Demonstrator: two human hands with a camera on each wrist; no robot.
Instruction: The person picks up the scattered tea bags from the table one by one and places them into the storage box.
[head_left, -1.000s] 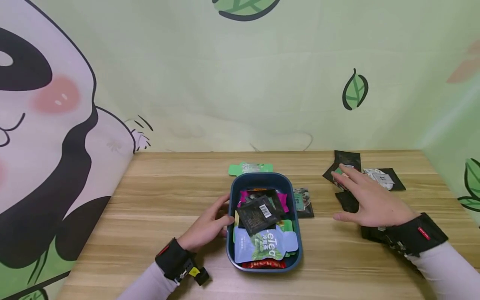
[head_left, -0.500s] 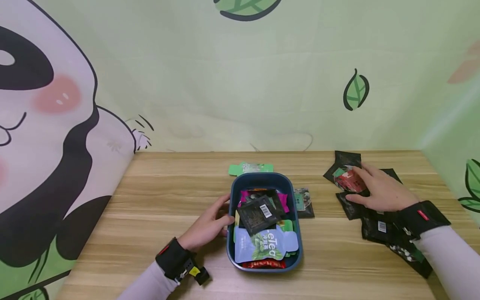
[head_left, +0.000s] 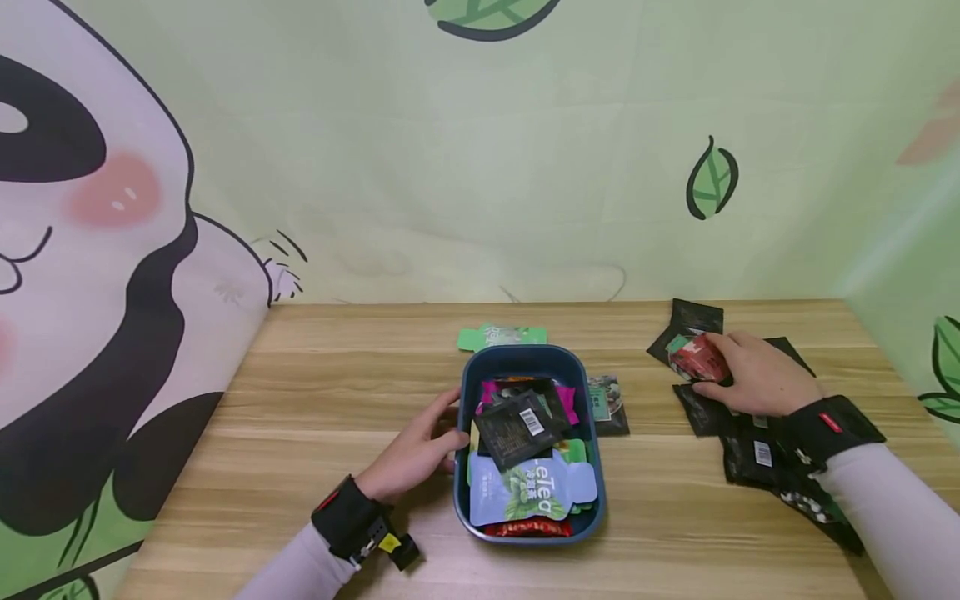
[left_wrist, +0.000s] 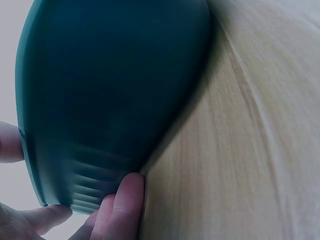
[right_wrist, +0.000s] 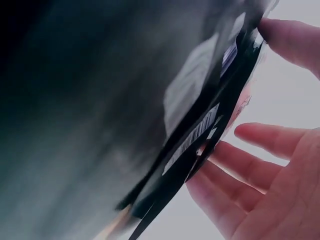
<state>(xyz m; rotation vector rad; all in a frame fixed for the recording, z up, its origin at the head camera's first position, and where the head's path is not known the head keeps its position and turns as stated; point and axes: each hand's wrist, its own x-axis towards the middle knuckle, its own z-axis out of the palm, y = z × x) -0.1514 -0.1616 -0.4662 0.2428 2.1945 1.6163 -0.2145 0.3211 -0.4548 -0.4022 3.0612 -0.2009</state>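
Observation:
In the head view, my left hand [head_left: 412, 454] holds the left side of a dark blue plastic storage box [head_left: 594, 450]. Its thumb is at the rim; fingertips press the outer wall [left_wrist: 110, 90] in the left wrist view. Inside lie a black sachet [head_left: 502, 433], a pale blue tea packet [head_left: 491, 496] and a red-wrapped packet [head_left: 528, 528]. Towards the right, my right hand [head_left: 772, 379] grips a black sachet with a red and green label [head_left: 693, 358] between thumb and fingers. Packets with barcodes [right_wrist: 192, 137] fill the right wrist view, thumb and fingertips touching them.
Around the right hand lie several black sachets, one with a barcode [head_left: 750, 462], another at the back [head_left: 696, 315]. A green packet [head_left: 510, 336] lies behind the box, a dark picture-printed sachet [head_left: 611, 408] at its right. A printed backdrop [head_left: 420, 167] rises behind the table [head_left: 337, 358].
My right hand has come down onto the sachets and closed in on the red-labelled one, drawing slightly right. The left hand and the box stay where they were.

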